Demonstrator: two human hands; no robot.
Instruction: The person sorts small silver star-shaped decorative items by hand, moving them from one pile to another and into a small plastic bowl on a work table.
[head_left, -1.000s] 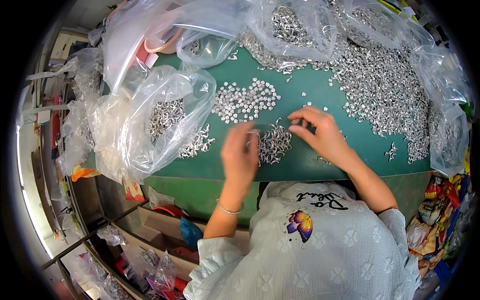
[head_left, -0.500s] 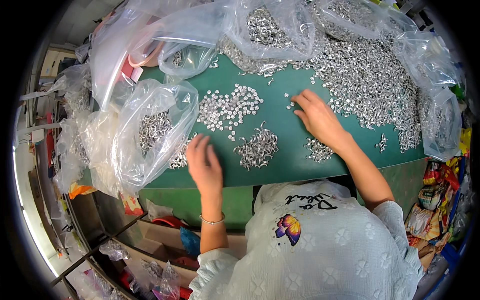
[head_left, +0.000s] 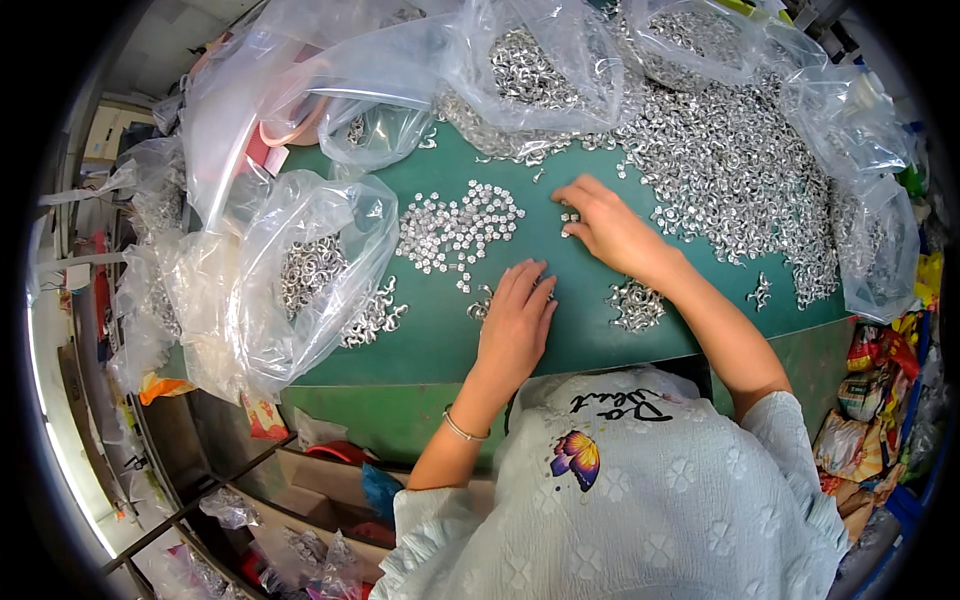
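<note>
My left grip (head_left: pixel 517 312) lies palm down, fingers a little spread, over a pile of crescents (head_left: pixel 480 304); they point every way, and I cannot tell whether I grasp any. My right grip (head_left: pixel 568 213) is bent, thumb apart from forefinger, with a few loose beads (head_left: pixel 567 218) right at its tips; whether it pinches one is unclear. The bead heap (head_left: pixel 455 228) sits on the table (head_left: pixel 570 340), ahead-left of my left grip, the nearer hand, and left of my right. Another crescent pile (head_left: pixel 636 305) lies behind my right grip, beside that forearm.
</note>
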